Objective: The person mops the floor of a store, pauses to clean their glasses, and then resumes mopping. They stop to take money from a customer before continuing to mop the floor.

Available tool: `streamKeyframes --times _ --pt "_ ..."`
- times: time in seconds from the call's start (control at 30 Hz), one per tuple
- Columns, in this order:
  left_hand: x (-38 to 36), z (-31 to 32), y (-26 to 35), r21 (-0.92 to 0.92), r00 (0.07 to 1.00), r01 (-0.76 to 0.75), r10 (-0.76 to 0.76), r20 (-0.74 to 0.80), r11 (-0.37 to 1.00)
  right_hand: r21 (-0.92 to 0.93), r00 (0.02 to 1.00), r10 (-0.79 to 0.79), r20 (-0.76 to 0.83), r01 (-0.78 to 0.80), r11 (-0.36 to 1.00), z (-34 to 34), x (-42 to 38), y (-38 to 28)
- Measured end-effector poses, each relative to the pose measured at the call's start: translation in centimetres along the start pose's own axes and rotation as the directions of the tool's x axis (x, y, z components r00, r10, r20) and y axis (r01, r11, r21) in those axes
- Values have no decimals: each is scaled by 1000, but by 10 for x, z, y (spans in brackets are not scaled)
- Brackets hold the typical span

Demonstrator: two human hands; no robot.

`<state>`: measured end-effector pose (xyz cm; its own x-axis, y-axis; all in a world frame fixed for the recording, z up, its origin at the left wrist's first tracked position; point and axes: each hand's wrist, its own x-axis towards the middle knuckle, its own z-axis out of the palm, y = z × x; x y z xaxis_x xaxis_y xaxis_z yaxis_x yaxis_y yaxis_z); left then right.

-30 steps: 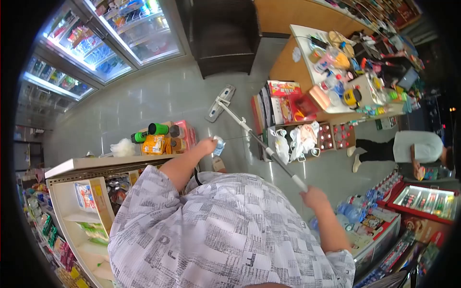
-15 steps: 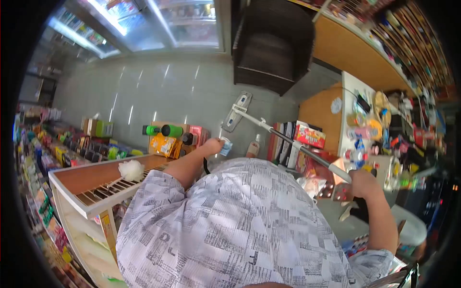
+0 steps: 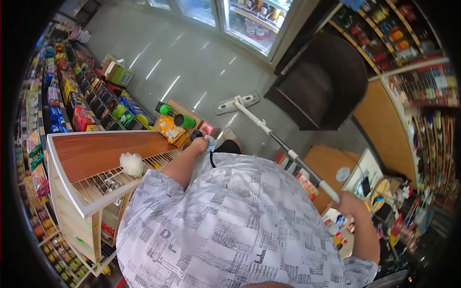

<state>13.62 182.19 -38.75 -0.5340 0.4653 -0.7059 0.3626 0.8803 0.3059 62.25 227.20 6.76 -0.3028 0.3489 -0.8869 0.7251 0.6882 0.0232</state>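
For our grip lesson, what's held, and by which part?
Right hand: flat mop, by its handle's end. Left hand: pale-blue item; held part unclear.

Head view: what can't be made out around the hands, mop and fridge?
In the head view:
- Upper end of the mop pole: hidden by the right hand.
- Blue-and-white item: partly covered by the left hand; unidentifiable.
- Underside of the mop head: hidden by its top.
- Labels on the fridge bottles: too small.
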Motion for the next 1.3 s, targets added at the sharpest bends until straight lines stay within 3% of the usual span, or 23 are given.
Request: streamKeyframes --times 0.03,0.07,0.17,0.27,0.33,0.4,0.5,0.6,0.63,0.7,0.73,0.8,0.87,0.93,1.03,1.13,1.2,1.3 --pt "21 -7 10 -17 1000 3 -3 -10 1000 10 999 43 -12 -43 999 -14 5 -28" --pt "26 -20 21 -12 999 -11 11 -37 1000 38 983 140 115 -145 989 -45 6 -65" --pt "30 -96 74 24 990 -73 75 -119 997 82 997 24 -71 -18 996 -59 44 -86" --pt "66 -160 97 -159 1000 -5 9 21 987 81 997 10 -73 -4 997 -94 65 -134" --pt "92 -203 100 -176 1000 5 -1 22 984 52 996 -32 -83 37 998 -121 90 -159" --pt "116 -240 97 -76 996 -71 67 -50 995 36 989 -105 -105 109 993 -148 115 -178" --pt "145 -296 87 -260 985 -30 -15 -170 965 228 989 -83 -126 110 967 -189 165 -208" --pt "154 -329 61 -478 964 37 -156 -213 878 181 985 -139 -103 156 971 -232 236 -222" --pt "152 -338 51 -452 960 59 -174 -218 890 195 986 -137 -95 153 969 -252 253 -231" --pt "154 -339 16 -405 949 86 -199 -245 910 313 995 -77 -69 95 945 -292 287 -253" --pt "168 -332 -6 -388 942 79 -196 -272 918 426 991 -125 -50 135 895 -291 343 -236" --pt "144 -341 -18 -420 903 215 -344 -259 882 638 975 -220 -12 177 750 -287 455 -199" --pt "128 -341 -42 -586 860 292 -476 -186 756 661 962 -266 59 162 733 -355 457 -248" --pt "102 -342 -51 -649 781 292 -566 -262 703 667 939 -313 144 142 731 -428 438 -313" --pt "94 -331 -68 -756 727 357 -671 -143 548 623 920 -316 232 109 775 -530 391 -417" --pt "88 -329 -59 -770 630 475 -775 -41 426 609 932 -305 197 127 783 -593 400 -487" --pt "98 -315 -67 -757 647 491 -763 -15 431 613 921 -341 185 163 773 -614 431 -517" --pt "140 -293 -97 -761 633 532 -771 65 373 462 923 -381 54 315 829 -649 426 -599"
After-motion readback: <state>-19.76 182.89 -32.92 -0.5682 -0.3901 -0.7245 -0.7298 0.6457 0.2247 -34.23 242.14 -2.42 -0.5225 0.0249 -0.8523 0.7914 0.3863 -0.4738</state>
